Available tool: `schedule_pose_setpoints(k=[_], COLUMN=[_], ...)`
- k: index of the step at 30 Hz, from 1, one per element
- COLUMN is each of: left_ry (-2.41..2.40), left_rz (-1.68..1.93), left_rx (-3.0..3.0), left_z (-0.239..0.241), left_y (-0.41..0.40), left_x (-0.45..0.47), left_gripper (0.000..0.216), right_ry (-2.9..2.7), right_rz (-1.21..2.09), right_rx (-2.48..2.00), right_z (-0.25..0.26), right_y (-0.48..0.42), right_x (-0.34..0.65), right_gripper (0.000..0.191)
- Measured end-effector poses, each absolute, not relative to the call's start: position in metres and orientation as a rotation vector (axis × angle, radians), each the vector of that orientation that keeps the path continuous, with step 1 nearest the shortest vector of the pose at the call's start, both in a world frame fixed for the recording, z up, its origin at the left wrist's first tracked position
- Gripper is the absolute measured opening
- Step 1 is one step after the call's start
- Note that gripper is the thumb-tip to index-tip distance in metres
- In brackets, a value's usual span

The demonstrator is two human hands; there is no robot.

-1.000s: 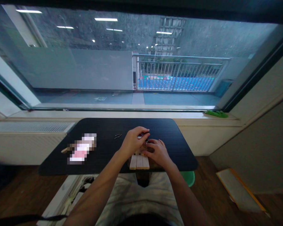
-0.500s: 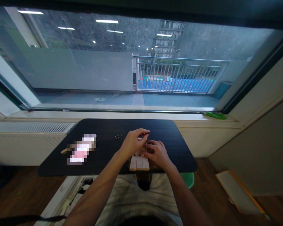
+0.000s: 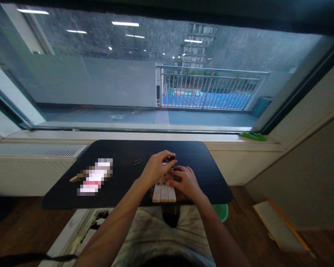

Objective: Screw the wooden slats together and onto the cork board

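Note:
A small block of pale wooden slats lies at the near edge of the black table. My left hand hovers over its far end, fingers pinched round a small dark thing that I cannot make out. My right hand rests on the right side of the slats, fingers curled against them. The two hands touch above the block, and what lies under them is hidden.
A couple of thin metal pins lie on the table left of my hands. Further left is a blurred pink and white pack on a wooden stick. A green object sits on the window sill. A green stool stands under the table.
Both hands stay at the wooden slats with only slight finger movement. The camera view has shifted a little.

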State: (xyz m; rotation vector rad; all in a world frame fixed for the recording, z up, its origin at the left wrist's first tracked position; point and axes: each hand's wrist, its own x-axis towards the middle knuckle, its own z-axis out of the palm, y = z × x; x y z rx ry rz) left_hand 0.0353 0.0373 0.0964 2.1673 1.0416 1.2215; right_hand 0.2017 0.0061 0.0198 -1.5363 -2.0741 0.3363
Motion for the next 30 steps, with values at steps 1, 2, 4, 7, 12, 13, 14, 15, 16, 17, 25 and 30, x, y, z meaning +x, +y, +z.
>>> schedule_pose_setpoints(k=[1, 2, 4, 7, 12, 13, 14, 15, 16, 17, 25, 30], left_ry=[1.047, 1.047, 1.044, 1.04, 1.03, 1.028, 1.024, 1.02, 1.016, 1.014, 1.002, 1.006], left_rz=[1.236, 1.245, 1.264, 1.281, 1.289, 1.283, 1.275, 1.268, 1.261, 1.259, 1.256, 1.254], left_rx=[2.173, 2.179, 2.188, 2.191, 2.174, 2.167, 2.162, 2.158, 2.156, 2.154, 2.135, 2.137], left_z=[0.0958, 0.0951, 0.0932, 0.0905, 0.0907, 0.0915, 0.0924, 0.0933, 0.0942, 0.0949, 0.0954, 0.0945], left_y=[0.0383, 0.0392, 0.0407, 0.0414, 0.0398, 0.0393, 0.0389, 0.0383, 0.0378, 0.0372, 0.0352, 0.0362], left_x=[0.0353, 0.0355, 0.0358, 0.0353, 0.032, 0.0316, 0.0315, 0.0315, 0.0317, 0.0321, 0.0345, 0.0344], left_gripper=[0.016, 0.014, 0.012, 0.013, 0.014, 0.015, 0.015, 0.015, 0.015, 0.015, 0.015, 0.016], right_ry=[-2.075, -2.075, -2.077, -2.078, -2.078, -2.075, -2.073, -2.073, -2.076, -2.076, -2.079, -2.075], right_rz=[0.338, 0.338, 0.335, 0.324, 0.317, 0.319, 0.319, 0.317, 0.314, 0.31, 0.317, 0.32], right_rx=[-1.537, -1.539, -1.542, -1.544, -1.544, -1.544, -1.545, -1.544, -1.544, -1.546, -1.543, -1.535], right_z=[0.0205, 0.021, 0.0216, 0.0216, 0.0214, 0.0213, 0.0213, 0.0211, 0.0209, 0.0206, 0.0194, 0.0218], right_y=[0.0058, 0.0056, 0.0053, 0.0053, 0.0054, 0.0054, 0.0053, 0.0054, 0.0054, 0.0056, 0.0058, 0.0044], right_x=[0.2014, 0.2012, 0.2011, 0.2015, 0.2017, 0.2016, 0.2015, 0.2014, 0.2014, 0.2015, 0.2016, 0.2001], right_gripper=[0.031, 0.032, 0.032, 0.03, 0.032, 0.033, 0.033, 0.033, 0.032, 0.032, 0.032, 0.032])
